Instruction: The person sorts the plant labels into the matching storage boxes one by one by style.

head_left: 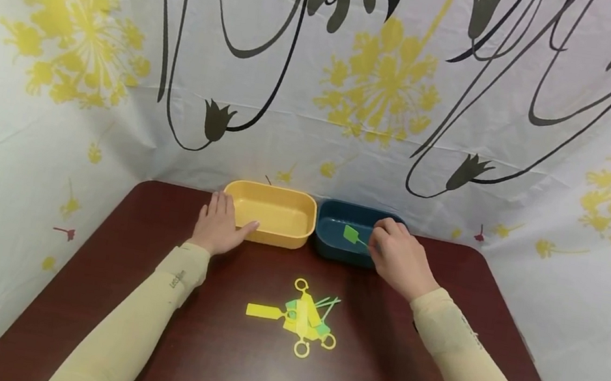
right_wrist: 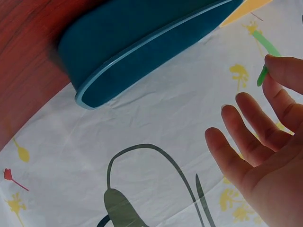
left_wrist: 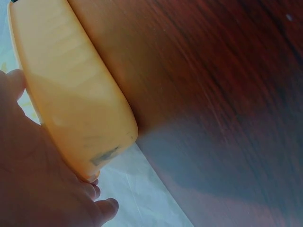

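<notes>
My left hand (head_left: pixel 217 223) rests on the left end of a yellow container (head_left: pixel 288 242), with fingers straight and the thumb along its near rim. In the left wrist view the palm lies against the container's wall (left_wrist: pixel 75 90). Between thumb and index finger, my right hand (head_left: pixel 402 257) pinches a green tag (head_left: pixel 351 234) by its thin stem. The tag's flat square head hangs over a dark blue container (head_left: pixel 340 253). The right wrist view shows the other fingers spread loosely and only part of the green stem (right_wrist: pixel 262 75).
A loose pile of yellow tags (head_left: pixel 302 322) with ring ends, mixed with green tags (head_left: pixel 323 329), lies on the dark red table (head_left: pixel 230 377) in front of the containers. The two containers stand side by side at the table's back edge, against a patterned white curtain (head_left: pixel 272 93).
</notes>
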A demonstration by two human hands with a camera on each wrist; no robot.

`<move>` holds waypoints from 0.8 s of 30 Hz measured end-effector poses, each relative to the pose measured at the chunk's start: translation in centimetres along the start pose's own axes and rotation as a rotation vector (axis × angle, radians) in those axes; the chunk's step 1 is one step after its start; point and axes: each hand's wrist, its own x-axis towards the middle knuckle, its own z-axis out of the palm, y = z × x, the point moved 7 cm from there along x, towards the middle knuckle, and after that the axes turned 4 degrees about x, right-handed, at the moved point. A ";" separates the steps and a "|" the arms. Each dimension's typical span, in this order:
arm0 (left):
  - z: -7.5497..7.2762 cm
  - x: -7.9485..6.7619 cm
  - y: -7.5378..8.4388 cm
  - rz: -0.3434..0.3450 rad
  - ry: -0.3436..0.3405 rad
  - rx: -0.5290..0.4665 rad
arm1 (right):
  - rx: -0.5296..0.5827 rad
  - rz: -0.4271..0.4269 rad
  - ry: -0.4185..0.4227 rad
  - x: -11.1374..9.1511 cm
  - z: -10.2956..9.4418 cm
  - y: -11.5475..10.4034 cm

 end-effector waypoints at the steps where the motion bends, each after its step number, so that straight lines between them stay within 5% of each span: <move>1: 0.0 0.1 0.0 0.000 0.002 0.000 | -0.006 -0.004 0.000 0.2 0.1 0.0; 24: 0.2 0.1 -0.2 -0.011 -0.008 -0.010 | -0.041 0.021 -0.065 1.8 3.2 2.9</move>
